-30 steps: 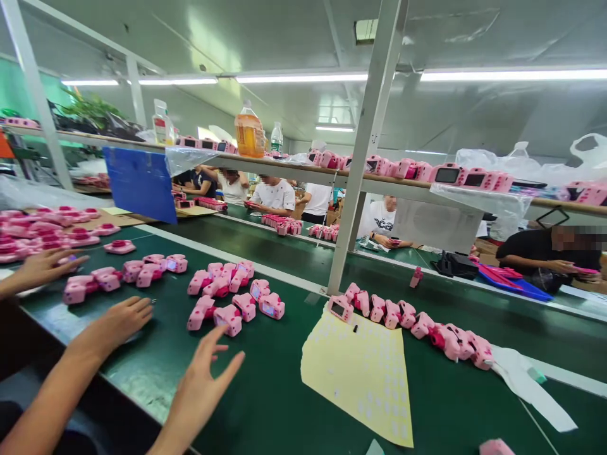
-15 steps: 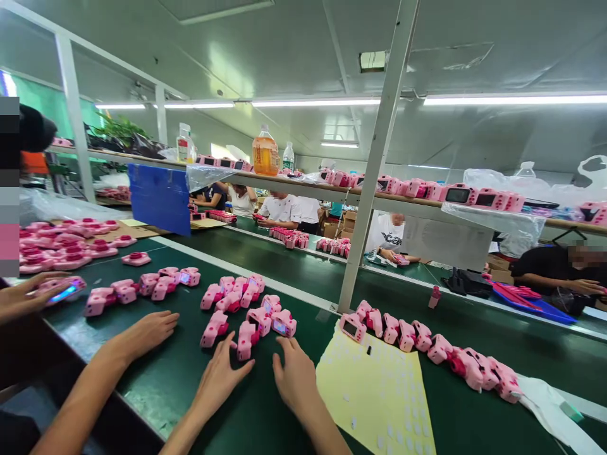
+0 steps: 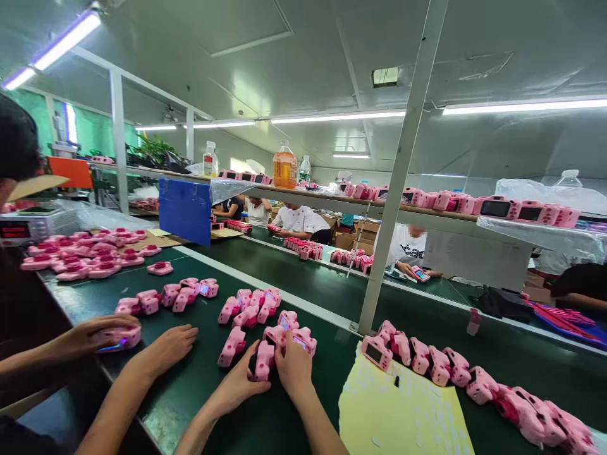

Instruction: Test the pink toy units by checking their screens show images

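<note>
My left hand (image 3: pixel 239 385) is closed round the side of a pink toy camera (image 3: pixel 263 361) that stands on the green bench. Just to its right, my right hand (image 3: pixel 294 371) has its fingers on another pink toy camera (image 3: pixel 275 335) in the same cluster; its fingertips are partly hidden among the cameras. A toy camera with a lit screen (image 3: pixel 306 341) sits against the back of my right hand. Left of my hands stands one more pink camera (image 3: pixel 232 347), and a group of them (image 3: pixel 249 313) lies behind.
A co-worker's hand (image 3: pixel 173 346) rests on the bench at left; their other hand (image 3: pixel 97 333) holds a lit camera (image 3: pixel 121 338). A yellow sticker sheet (image 3: pixel 403 411) lies at right, below a row of pink cameras (image 3: pixel 439 364). A white post (image 3: pixel 398 170) rises behind the bench.
Both my hands have moved in to the camera cluster; the left has closed on a camera and the right has reached the ones beside it. The view has turned slightly left.
</note>
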Motion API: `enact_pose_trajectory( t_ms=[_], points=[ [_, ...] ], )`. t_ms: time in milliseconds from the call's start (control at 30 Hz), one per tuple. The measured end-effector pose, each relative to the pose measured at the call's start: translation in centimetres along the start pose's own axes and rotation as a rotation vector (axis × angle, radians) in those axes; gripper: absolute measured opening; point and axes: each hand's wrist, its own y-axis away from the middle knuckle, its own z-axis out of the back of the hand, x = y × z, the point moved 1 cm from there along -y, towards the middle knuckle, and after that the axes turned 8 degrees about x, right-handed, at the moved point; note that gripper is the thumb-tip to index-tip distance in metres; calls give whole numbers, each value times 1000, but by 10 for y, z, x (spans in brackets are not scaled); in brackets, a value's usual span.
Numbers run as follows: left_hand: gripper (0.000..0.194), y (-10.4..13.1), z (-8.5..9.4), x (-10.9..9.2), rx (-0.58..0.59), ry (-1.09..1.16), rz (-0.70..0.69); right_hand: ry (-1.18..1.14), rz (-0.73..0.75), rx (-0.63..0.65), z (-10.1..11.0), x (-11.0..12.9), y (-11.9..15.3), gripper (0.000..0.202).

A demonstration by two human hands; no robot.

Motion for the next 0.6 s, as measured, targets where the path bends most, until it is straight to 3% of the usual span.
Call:
enact_pose_trajectory(
  t_ms=[200,333,400,533,600],
  points=[
    [38,20,-7,-4,-98,95,2,-121,107,37,10,-20,19,31],
    [66,50,-24,-18,-193,276,14,-281,200,-26,27,-41,50,23],
    [81,63,-37,-32,-210,405,32,-381,203,-76,37,-51,73,24],
    [102,83,-67,-72,-157,643,45,-604,182,-142,66,-69,133,46],
    [106,91,-83,-93,-103,738,52,-704,159,-266,87,-83,174,47]
  ],
)
